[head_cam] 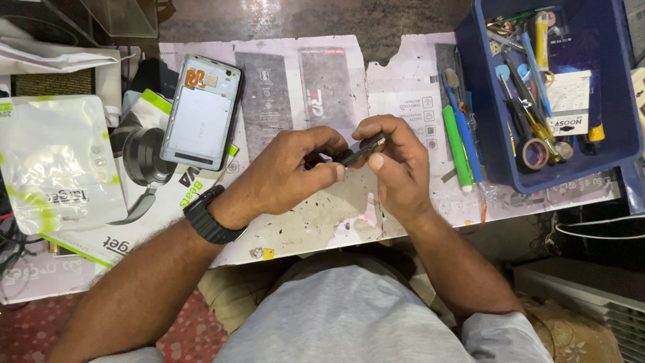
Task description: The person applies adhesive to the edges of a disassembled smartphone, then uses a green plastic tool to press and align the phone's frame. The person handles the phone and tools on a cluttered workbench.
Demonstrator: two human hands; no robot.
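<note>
On a scuffed white bench [302,228], both hands, left [285,176] and right [396,165], pinch a thin dark flat part [361,150]; steady, even fingertip pressure would likely avoid bending it.

Both hands — left hand [295,176], right hand [398,165] — pinch a thin dark strip [363,149].

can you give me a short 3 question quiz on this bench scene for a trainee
1. True or false: both hands grip the thin dark part.
2. Where does the opened phone lie: A, in the blue bin; B, left of the hands; C, on the lap?
3. What is on the left wrist?

Key:
1. True; the left hand and right hand both pinch it.
2. B; the blue bin holds tools.
3. A black watch.
</note>
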